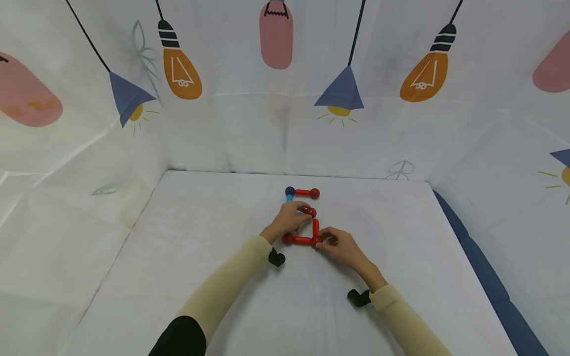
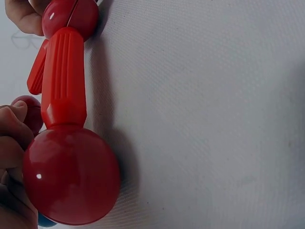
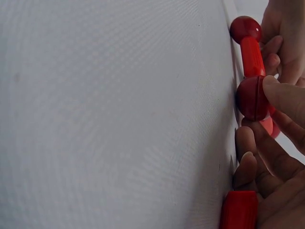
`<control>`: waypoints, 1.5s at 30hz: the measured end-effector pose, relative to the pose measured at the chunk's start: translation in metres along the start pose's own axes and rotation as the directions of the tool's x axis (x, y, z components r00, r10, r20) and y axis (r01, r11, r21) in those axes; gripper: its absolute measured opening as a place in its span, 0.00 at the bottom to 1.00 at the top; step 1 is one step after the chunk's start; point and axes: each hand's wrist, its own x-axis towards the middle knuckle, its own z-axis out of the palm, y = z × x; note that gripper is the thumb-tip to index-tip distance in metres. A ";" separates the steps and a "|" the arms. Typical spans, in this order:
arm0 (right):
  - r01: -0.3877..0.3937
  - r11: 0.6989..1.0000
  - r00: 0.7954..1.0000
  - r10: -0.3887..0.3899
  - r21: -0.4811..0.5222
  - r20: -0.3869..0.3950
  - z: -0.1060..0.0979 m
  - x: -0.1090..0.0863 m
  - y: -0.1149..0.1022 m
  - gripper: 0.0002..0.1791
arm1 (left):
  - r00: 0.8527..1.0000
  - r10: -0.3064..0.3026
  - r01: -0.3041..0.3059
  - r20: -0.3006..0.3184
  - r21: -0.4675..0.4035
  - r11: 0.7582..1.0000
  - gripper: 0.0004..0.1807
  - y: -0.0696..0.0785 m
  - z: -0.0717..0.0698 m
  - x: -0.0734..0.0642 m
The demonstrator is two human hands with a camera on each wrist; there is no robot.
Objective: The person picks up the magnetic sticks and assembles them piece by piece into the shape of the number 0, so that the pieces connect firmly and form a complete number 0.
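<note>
A figure of balls and rods lies on the white table. My left hand (image 1: 289,217) pinches a red ball (image 1: 311,212) at its middle and covers part of the figure. With thumb and fingertips my right hand (image 1: 344,248) grips another red ball (image 1: 316,241), which joins an upright-pointing red rod (image 1: 315,227) and a sideways red rod (image 1: 302,241). That sideways rod ends in a third red ball (image 1: 287,239). In the right wrist view a loose-looking red rod end (image 3: 239,210) shows by the lower fingers; whether they hold it, I cannot tell.
Beyond my left hand are a dark blue ball (image 1: 290,191), a light blue rod (image 1: 289,198), a red rod (image 1: 303,192) and a red ball (image 1: 314,193). A patterned white cloth (image 1: 249,128) stands behind the table (image 1: 213,207). Dark blue fabric (image 1: 472,262) borders its right edge.
</note>
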 end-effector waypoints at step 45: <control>-0.006 1.000 0.999 0.006 0.007 -0.031 0.001 -0.002 -0.003 0.15 | 0.996 0.069 -0.066 -0.063 0.044 0.997 0.20 0.003 -0.004 -0.014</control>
